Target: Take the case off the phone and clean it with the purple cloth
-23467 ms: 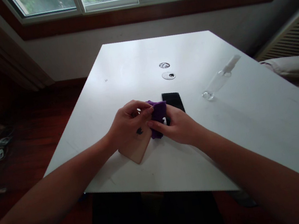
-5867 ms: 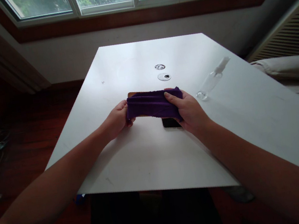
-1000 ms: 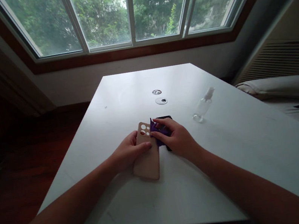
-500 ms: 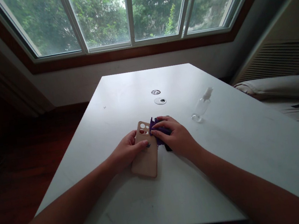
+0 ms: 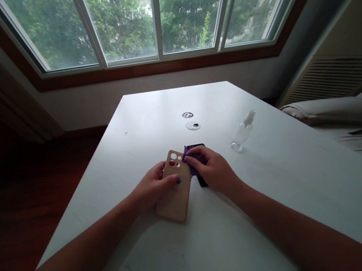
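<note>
A beige phone case (image 5: 177, 196) with several round camera holes is gripped at its left side by my left hand (image 5: 153, 185), thumb across its back. Pinched in my right hand (image 5: 214, 167) is a purple cloth (image 5: 194, 168), its edge against the case's upper right side near the camera holes. Beneath the cloth and my right hand lies a black phone (image 5: 203, 181) on the white table; most of it is hidden. The case is tilted, with its lower end toward me.
On the white table (image 5: 146, 257), a clear spray bottle (image 5: 244, 131) lies on its side to the right. Two oval pieces, a patterned one (image 5: 188, 115) and a white one (image 5: 193, 126), are farther back. A cushioned seat (image 5: 340, 113) stands beyond the right edge.
The case has turned slightly, its lower end swinging left. My right hand has shifted a little with the cloth along the case's edge. The whole view has moved slightly.
</note>
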Action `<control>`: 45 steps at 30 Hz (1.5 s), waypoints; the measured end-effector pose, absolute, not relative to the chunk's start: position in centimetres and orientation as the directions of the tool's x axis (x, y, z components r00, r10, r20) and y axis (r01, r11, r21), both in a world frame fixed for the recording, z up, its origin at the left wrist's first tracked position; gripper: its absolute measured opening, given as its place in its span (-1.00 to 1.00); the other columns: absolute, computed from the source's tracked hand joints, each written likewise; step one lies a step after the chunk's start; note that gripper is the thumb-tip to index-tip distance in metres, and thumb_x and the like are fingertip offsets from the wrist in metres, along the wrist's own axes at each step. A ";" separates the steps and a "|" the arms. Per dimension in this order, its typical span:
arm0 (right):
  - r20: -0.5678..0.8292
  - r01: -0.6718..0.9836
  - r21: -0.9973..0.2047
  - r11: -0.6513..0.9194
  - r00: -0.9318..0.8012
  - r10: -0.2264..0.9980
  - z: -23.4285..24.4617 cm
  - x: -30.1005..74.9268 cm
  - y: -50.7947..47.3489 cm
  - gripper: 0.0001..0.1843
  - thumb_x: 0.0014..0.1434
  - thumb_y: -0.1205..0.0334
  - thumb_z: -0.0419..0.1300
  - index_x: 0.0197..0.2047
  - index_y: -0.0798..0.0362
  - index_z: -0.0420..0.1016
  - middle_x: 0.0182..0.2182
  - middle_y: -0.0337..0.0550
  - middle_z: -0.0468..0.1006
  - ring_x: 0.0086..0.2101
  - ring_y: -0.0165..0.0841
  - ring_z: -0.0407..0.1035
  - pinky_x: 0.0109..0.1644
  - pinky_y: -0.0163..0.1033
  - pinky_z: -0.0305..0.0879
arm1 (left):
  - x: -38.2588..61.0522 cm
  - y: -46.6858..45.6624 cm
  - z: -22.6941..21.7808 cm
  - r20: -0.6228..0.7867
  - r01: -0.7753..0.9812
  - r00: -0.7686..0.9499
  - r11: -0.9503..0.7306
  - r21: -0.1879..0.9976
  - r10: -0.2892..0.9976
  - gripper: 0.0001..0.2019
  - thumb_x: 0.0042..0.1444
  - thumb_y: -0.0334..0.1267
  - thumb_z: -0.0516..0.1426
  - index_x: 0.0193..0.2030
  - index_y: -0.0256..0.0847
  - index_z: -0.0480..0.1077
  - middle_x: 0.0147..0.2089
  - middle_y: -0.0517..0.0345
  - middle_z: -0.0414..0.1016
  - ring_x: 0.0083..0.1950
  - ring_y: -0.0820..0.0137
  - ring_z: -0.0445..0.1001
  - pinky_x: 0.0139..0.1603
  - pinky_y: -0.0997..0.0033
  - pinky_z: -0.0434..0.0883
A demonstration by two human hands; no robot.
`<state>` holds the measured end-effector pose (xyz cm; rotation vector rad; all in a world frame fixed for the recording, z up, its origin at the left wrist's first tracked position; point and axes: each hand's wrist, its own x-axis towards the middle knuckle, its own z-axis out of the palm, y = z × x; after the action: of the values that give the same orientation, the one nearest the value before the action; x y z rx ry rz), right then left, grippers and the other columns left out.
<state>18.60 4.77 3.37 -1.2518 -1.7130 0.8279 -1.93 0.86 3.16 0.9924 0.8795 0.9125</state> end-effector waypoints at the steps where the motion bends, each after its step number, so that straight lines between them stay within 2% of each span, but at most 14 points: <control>1: 0.220 0.362 -0.895 0.261 -0.151 0.964 3.1 18.6 4.9 -0.70 0.25 -0.04 0.25 -0.11 0.00 0.55 -0.21 -0.15 0.62 -0.25 -0.28 0.50 -0.15 -0.17 0.45 | -1.9 0.8 3.2 -0.188 -0.215 0.351 0.274 0.937 0.917 -0.43 0.08 -0.15 0.37 0.16 -0.30 0.33 -0.02 -0.05 0.56 -0.18 0.37 0.54 -0.20 0.44 0.50; 5: 0.144 0.195 -0.968 0.161 -0.101 0.984 2.5 18.5 5.1 -0.61 0.25 -0.12 0.24 -0.06 0.01 0.44 -0.23 -0.14 0.58 -0.34 -0.31 0.48 -0.32 -0.21 0.49 | -1.9 0.8 3.3 -0.198 -0.217 0.337 0.280 0.935 0.921 -0.42 0.07 -0.15 0.38 0.17 -0.29 0.33 -0.02 -0.06 0.56 -0.18 0.36 0.54 -0.20 0.43 0.50; 10: 0.147 0.139 -0.979 0.152 -0.044 0.988 2.7 18.5 5.1 -0.57 0.24 -0.17 0.24 -0.06 -0.01 0.36 -0.25 -0.19 0.54 -0.42 -0.35 0.46 -0.46 -0.24 0.49 | -2.0 0.9 3.2 -0.199 -0.220 0.328 0.279 0.935 0.924 -0.43 0.08 -0.15 0.38 0.18 -0.26 0.34 0.02 -0.05 0.55 -0.16 0.36 0.54 -0.18 0.41 0.51; 19: 0.158 0.014 -0.987 0.162 -0.135 0.978 2.9 18.3 5.0 -0.59 0.22 -0.11 0.29 -0.08 0.02 0.38 -0.29 -0.22 0.53 -0.45 -0.40 0.43 -0.48 -0.28 0.48 | -2.1 0.8 3.0 -0.183 -0.217 0.329 0.262 0.940 0.926 -0.51 0.13 -0.16 0.34 0.16 -0.22 0.39 0.03 -0.04 0.57 -0.11 0.34 0.54 -0.14 0.40 0.51; 29: 0.138 -0.012 -0.990 0.138 -0.157 0.978 3.1 18.2 4.8 -0.56 0.17 -0.09 0.35 -0.06 0.02 0.41 -0.26 -0.19 0.53 -0.39 -0.38 0.48 -0.45 -0.29 0.51 | -2.1 0.9 3.0 -0.183 -0.214 0.336 0.264 0.940 0.924 -0.50 0.11 -0.16 0.36 0.16 -0.22 0.41 0.03 -0.06 0.58 -0.12 0.33 0.55 -0.15 0.40 0.50; 34: 0.168 0.050 -0.983 0.178 -0.155 0.974 2.7 18.1 4.8 -0.59 0.19 -0.08 0.33 -0.05 0.00 0.43 -0.25 -0.17 0.55 -0.36 -0.35 0.49 -0.38 -0.25 0.53 | -2.2 0.9 3.0 -0.166 -0.224 0.343 0.252 0.942 0.925 -0.45 0.09 -0.16 0.37 0.21 -0.20 0.40 0.07 -0.06 0.56 -0.08 0.30 0.55 -0.10 0.37 0.50; 40: 0.200 0.260 -0.936 0.239 -0.168 0.965 2.5 18.4 4.9 -0.62 0.26 -0.09 0.24 0.02 -0.03 0.53 -0.16 -0.11 0.62 -0.23 -0.26 0.52 -0.19 -0.15 0.51 | -2.3 0.7 3.1 -0.130 -0.201 0.345 0.209 0.957 0.930 -0.39 0.09 -0.12 0.37 0.27 -0.17 0.37 0.10 -0.05 0.54 -0.07 0.28 0.54 -0.11 0.37 0.50; 42: 0.251 0.340 -0.893 0.295 -0.168 0.953 2.7 18.5 4.9 -0.66 0.28 -0.06 0.23 -0.03 -0.02 0.57 -0.13 -0.11 0.62 -0.19 -0.24 0.52 -0.08 -0.10 0.49 | -2.3 0.6 3.1 -0.114 -0.191 0.351 0.190 0.963 0.929 -0.39 0.11 -0.11 0.36 0.28 -0.17 0.36 0.12 -0.06 0.53 -0.05 0.28 0.54 -0.10 0.37 0.50; 45: 0.400 0.434 -0.792 0.430 -0.162 0.902 3.3 18.6 4.7 -0.74 0.29 0.02 0.24 -0.11 0.01 0.60 -0.03 -0.07 0.57 -0.03 -0.22 0.47 0.15 -0.05 0.38 | -2.3 0.6 2.9 -0.076 -0.158 0.363 0.142 0.977 0.929 -0.42 0.15 -0.07 0.32 0.28 -0.17 0.37 0.13 -0.04 0.53 -0.01 0.25 0.53 -0.06 0.37 0.48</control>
<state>18.57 4.68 3.30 -1.1530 -1.7723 0.6444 -2.29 0.59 2.89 1.1477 0.8642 0.9448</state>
